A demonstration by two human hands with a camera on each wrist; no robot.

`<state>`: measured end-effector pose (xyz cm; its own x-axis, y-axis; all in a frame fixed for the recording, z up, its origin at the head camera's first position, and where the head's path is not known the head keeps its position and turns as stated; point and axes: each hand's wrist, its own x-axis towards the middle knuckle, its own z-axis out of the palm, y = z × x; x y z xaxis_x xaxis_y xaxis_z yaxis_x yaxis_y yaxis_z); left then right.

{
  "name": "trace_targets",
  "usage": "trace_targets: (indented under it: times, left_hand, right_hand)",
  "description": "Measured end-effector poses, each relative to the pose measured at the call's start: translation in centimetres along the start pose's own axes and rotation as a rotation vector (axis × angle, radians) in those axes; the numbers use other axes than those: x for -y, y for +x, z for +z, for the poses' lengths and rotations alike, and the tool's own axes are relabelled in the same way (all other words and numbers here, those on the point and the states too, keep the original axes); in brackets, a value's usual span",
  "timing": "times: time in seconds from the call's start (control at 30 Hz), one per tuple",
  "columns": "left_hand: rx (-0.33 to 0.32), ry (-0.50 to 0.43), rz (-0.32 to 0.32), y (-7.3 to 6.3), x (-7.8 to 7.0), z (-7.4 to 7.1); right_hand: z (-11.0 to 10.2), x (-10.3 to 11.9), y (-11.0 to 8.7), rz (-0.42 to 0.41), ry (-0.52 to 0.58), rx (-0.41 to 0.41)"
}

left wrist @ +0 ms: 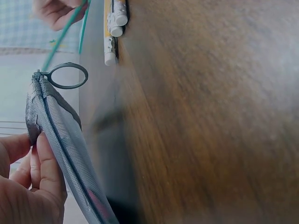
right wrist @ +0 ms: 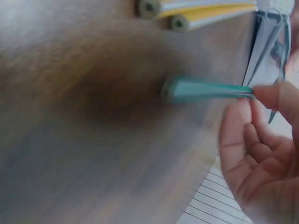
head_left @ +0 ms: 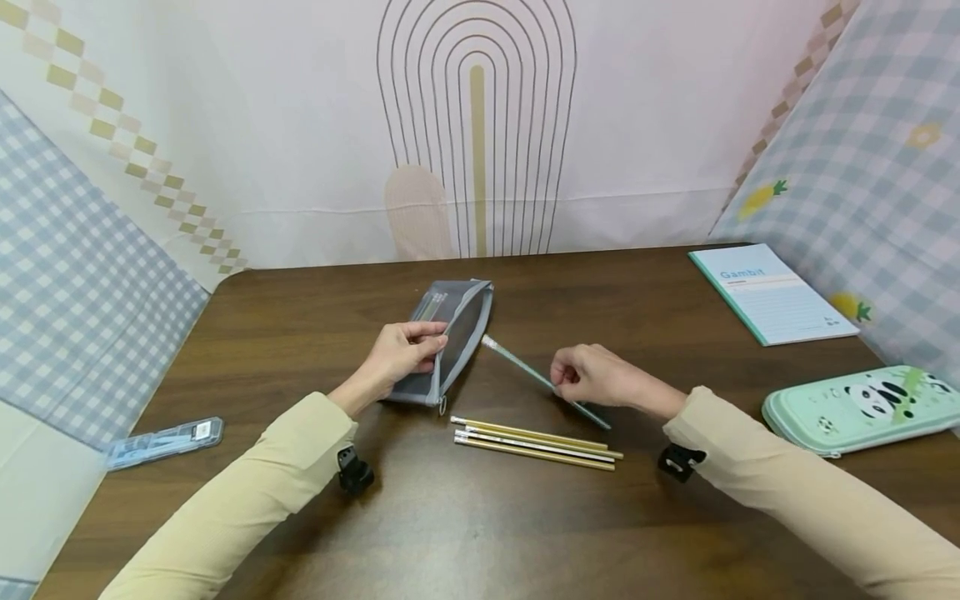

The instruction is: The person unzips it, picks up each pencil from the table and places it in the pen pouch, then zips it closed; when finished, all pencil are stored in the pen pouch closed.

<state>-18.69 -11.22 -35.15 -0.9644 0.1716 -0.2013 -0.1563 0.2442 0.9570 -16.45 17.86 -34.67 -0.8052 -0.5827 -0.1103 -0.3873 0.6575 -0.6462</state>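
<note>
The pouch [head_left: 463, 331] at twelve o'clock looks like fine cloth mesh. The smooth tabletop [head_left: 480, 525] has softly glossy wood grain; the eight o'clock case [head_left: 168, 442] is clear plastic.

left arm [head_left: 243, 498] extended forward | left fingers [head_left: 424, 329] pinching | right arm [head_left: 810, 496] angled inward | right fingers [head_left: 567, 369] curled, pinching

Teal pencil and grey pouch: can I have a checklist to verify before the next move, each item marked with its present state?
1. Left grip pinching the edge of the grey pouch: ok.
2. Pouch mouth held open: ok.
3. Right grip holding the teal pencil: ok.
4. Teal pencil fully inside the pouch: not ok, it shows outside.
5. Other pencils free of both hands: ok.
6. Pouch empty: cannot tell.
</note>
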Motion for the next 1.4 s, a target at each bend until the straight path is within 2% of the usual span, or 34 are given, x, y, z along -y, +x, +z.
trace_targets:
  times: [0.13,0.23,0.3,0.5,0.73,0.93,1.23,1.4]
  left_hand:
    - [0.0,0.006,-0.002,-0.1,0.1,0.1]
    - [0.005,0.005,-0.002,0.0,0.1,0.2]
    - [0.006,0.001,-0.001,0.0,0.1,0.2]
    - [0.003,-0.003,0.002,0.1,0.0,0.4]
    - [0.006,0.015,0.006,0.1,-0.1,0.4]
    - [0.011,0.013,0.007,0.1,-0.1,0.3]
    - [0.017,-0.008,0.013,0.1,-0.2,0.5]
    - [0.018,0.003,0.006,0.1,-0.2,0.4]
  right_hand:
    - [0.0,0.0,1.1,0.082,0.322,-0.007]
    - [0.4,0.4,2.4,0.157,0.522,0.005]
    - [0.7,0.7,3.3,0.2,0.609,0.02]
    - [1.5,2.1,6.0,0.289,0.777,0.075]
    - [2.1,3.6,8.8,0.348,0.899,0.068]
    - [2.6,4.4,10.3,0.389,0.92,0.071]
    - [2.9,4.9,11.1,0.421,0.962,0.041]
    - [2.9,5.0,10.7,0.418,1.012,0.029]
